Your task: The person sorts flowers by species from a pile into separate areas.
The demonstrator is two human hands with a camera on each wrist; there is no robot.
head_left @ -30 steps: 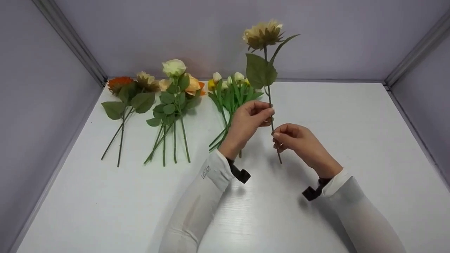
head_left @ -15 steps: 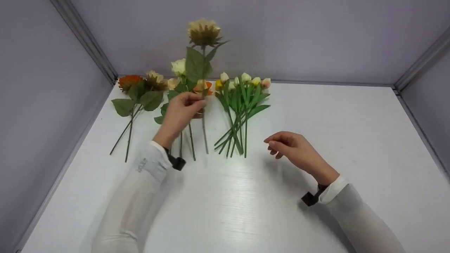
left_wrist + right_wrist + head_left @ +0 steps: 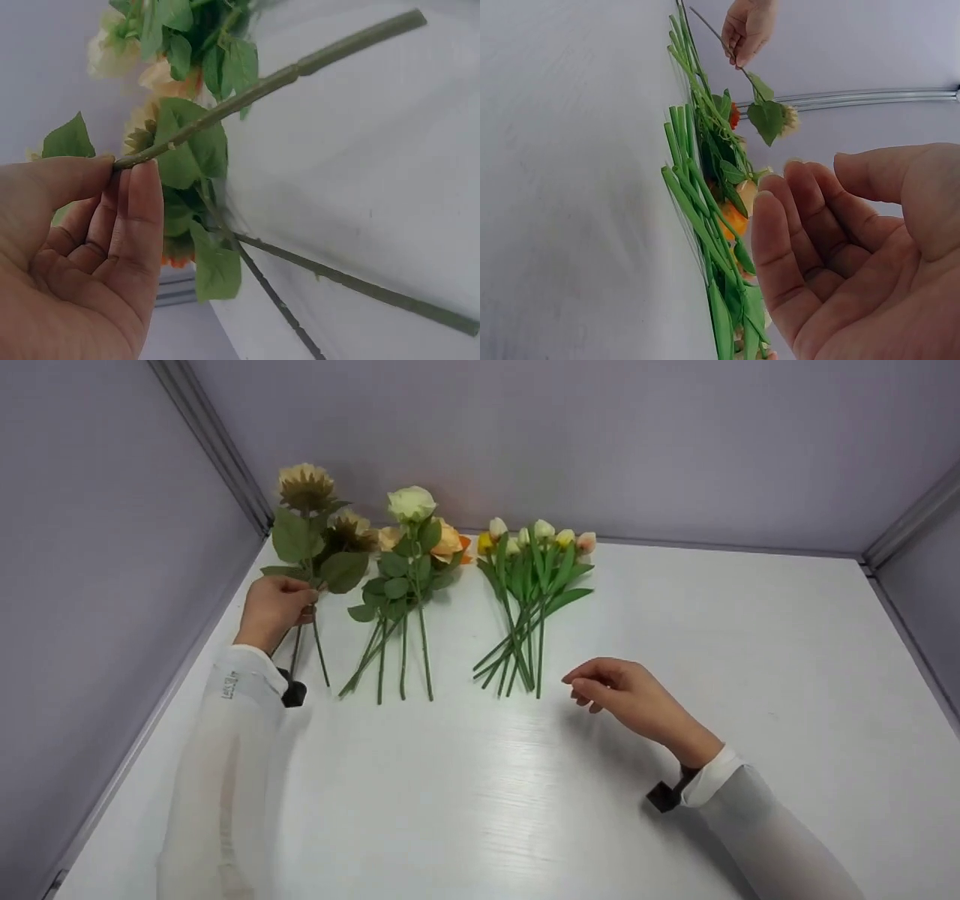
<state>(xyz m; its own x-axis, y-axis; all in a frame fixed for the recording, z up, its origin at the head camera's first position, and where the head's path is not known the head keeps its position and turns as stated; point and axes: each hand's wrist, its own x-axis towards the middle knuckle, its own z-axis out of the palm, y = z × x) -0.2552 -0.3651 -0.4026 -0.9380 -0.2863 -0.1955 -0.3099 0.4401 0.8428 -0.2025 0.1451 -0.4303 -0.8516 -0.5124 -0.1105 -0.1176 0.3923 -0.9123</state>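
My left hand (image 3: 276, 607) pinches the stem of a long-stemmed cream flower (image 3: 305, 486) between thumb and fingertips. Its bloom points up and away, showing a brown-green underside, and its stem (image 3: 292, 75) slants above the table in the left wrist view. Below it lies a pair of crossed stems, with another cream flower (image 3: 351, 531) and, mostly hidden, an orange one whose petals (image 3: 178, 262) peek out in the left wrist view. My right hand (image 3: 637, 697) hovers over the table with loosely curled fingers, holding nothing, to the right of the tulips (image 3: 536, 566).
Between the left pile and the tulips lies a bunch of roses, a pale green-white rose (image 3: 411, 504) and orange ones (image 3: 448, 542) among them. The white table (image 3: 450, 795) meets grey panel walls (image 3: 600, 442) at the back and sides.
My left hand has carried the cream flower leftward from beside the tulips, past the roses, and lowered it over the left pile. My right hand has let go of its stem and stayed on the right.
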